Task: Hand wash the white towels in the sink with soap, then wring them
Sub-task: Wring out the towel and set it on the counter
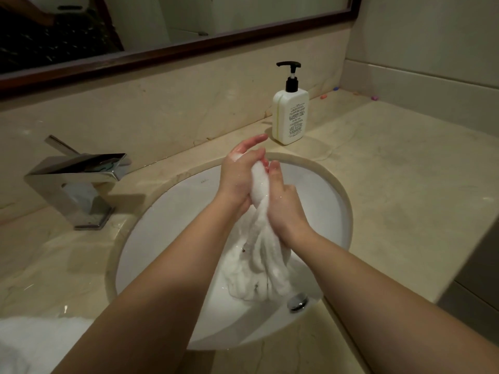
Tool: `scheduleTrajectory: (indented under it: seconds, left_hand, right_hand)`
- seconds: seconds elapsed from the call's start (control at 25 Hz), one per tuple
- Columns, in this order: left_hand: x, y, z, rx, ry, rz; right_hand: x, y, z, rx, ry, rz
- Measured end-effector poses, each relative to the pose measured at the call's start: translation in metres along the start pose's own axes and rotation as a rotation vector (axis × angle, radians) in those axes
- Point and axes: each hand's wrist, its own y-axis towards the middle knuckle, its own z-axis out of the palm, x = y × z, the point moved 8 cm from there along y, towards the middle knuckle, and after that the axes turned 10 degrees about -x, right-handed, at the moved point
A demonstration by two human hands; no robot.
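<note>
Left hand (237, 179) and right hand (283, 206) are gripping a white towel (259, 252), bunched, wet and soapy, over the sink (324, 190); its lower folds are trailing toward the drain (297, 302) at 5 o'clock

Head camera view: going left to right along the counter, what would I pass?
Folded white towel at the near-left corner → chrome faucet → left hand and right hand, both gripping the soapy towel over the sink → soap pump bottle.
</note>
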Motion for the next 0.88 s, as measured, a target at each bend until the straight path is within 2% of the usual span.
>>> scheduleTrajectory:
  seconds: [0.2,0.32,0.4,0.52,0.6,0.68,0.72,0.76,0.84,0.88]
  left_hand:
    - [-0.005,-0.006,-0.013,-0.221,0.095,0.111]
    - [0.001,-0.005,-0.017,-0.238,0.073,0.064]
    - [0.015,-0.002,-0.01,-0.131,0.008,-0.072]
    - [0.041,-0.019,0.009,0.157,0.066,-0.346]
    - [0.051,-0.035,0.017,0.353,0.198,-0.402]
    - [0.054,-0.037,0.013,0.434,0.243,-0.431]
    - [0.053,-0.034,0.009,0.447,0.216,-0.444]
    - [0.051,-0.031,0.006,0.458,0.184,-0.448]
    - [0.045,-0.026,0.004,0.47,0.136,-0.431]
    - [0.043,-0.024,0.003,0.457,0.104,-0.428]
  right_hand:
    - [0.008,0.006,-0.001,-0.086,-0.105,-0.165]
    - [0.006,0.007,-0.001,-0.085,-0.129,-0.169]
    - [0.002,0.01,-0.005,-0.102,-0.138,-0.165]
    - [-0.001,0.025,-0.012,-0.117,0.013,-0.104]
    - [-0.002,0.033,-0.013,-0.048,0.16,0.009]
    - [0.004,0.034,-0.009,0.068,0.15,0.05]
    - [0.009,0.036,-0.009,0.083,0.055,0.002]
    - [0.021,0.038,-0.013,0.04,-0.105,-0.124]
    - [0.049,0.042,-0.022,-0.11,-0.399,-0.374]
    - [0.054,0.044,-0.024,-0.124,-0.424,-0.394]
